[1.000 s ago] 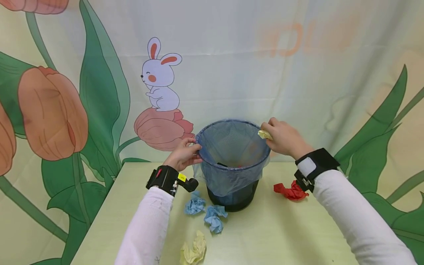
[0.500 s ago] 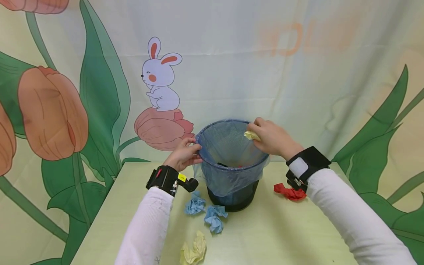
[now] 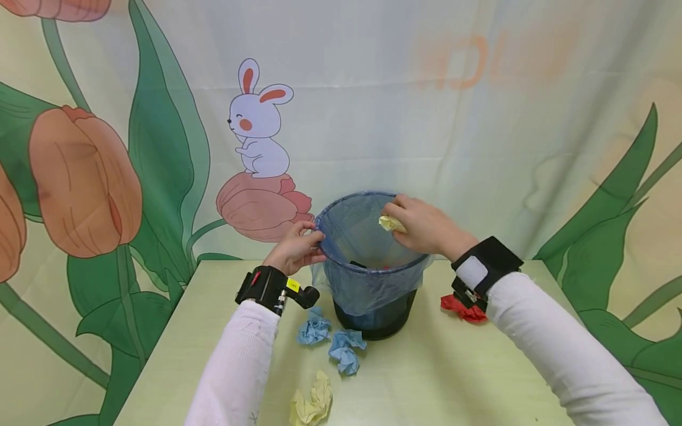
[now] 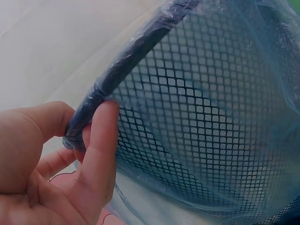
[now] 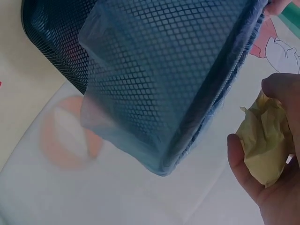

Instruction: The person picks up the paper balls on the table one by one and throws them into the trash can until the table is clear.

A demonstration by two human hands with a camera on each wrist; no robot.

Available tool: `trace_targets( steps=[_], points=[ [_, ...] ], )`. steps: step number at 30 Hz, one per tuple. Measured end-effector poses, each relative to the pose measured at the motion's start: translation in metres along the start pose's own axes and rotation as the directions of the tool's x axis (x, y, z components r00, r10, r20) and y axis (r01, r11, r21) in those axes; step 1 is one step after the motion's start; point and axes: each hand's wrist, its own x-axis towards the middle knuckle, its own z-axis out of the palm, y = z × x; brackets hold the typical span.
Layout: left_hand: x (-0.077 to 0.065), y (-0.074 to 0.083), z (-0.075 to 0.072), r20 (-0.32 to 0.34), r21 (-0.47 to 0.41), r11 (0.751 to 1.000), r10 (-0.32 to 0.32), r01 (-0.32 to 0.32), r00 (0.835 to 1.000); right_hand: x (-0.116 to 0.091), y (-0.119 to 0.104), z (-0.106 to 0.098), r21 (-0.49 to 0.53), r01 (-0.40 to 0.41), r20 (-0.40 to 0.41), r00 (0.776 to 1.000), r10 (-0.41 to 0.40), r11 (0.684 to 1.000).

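Observation:
A dark mesh wastebasket (image 3: 375, 316) lined with a thin blue plastic bag (image 3: 351, 290) stands upright on the table. My left hand (image 3: 296, 248) pinches its rim on the left side; in the left wrist view the thumb and fingers of that hand (image 4: 65, 164) clasp the bag-covered rim (image 4: 126, 61). Over the right part of the opening, my right hand (image 3: 426, 228) holds a crumpled yellow paper ball (image 3: 392, 223). The right wrist view shows the yellow paper (image 5: 265, 140) between thumb and fingers, apart from the rim. Something dark and a bit of red lie inside the basket, mostly hidden.
Two crumpled blue papers (image 3: 313, 328) lie in front of the basket. A crumpled yellow paper (image 3: 311, 399) is near the table's front edge. To the right lies a crumpled red paper (image 3: 462, 309), partly behind the right wrist strap. A printed curtain (image 3: 362, 118) hangs behind the table.
My right hand has moved left with the yellow paper ball, from the basket's right rim to over its opening. The left hand has stayed on the rim.

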Motion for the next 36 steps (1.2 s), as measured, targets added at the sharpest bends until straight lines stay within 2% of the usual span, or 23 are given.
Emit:
trace_targets(
  steps=[9, 29, 36],
  points=[
    [-0.0004, 0.0002, 0.0000, 0.005, -0.002, 1.000, 0.004, -0.004, 1.000, -0.0028, -0.0001, 0.0003, 0.003, -0.031, 0.012, 0.999, 0.031, 1.000],
    [-0.0017, 0.0012, 0.0013, 0.008, 0.005, 1.000, 0.004, -0.004, 1.000, -0.0045, 0.0032, 0.0025, 0.011, -0.030, 0.048, 0.998, 0.029, 0.999],
    [-0.0015, 0.0011, 0.0009, 0.010, 0.009, 1.000, 0.005, -0.005, 1.000, -0.0046, 0.0032, 0.0029, -0.011, -0.020, 0.031, 0.999, 0.020, 1.000]
  ],
)
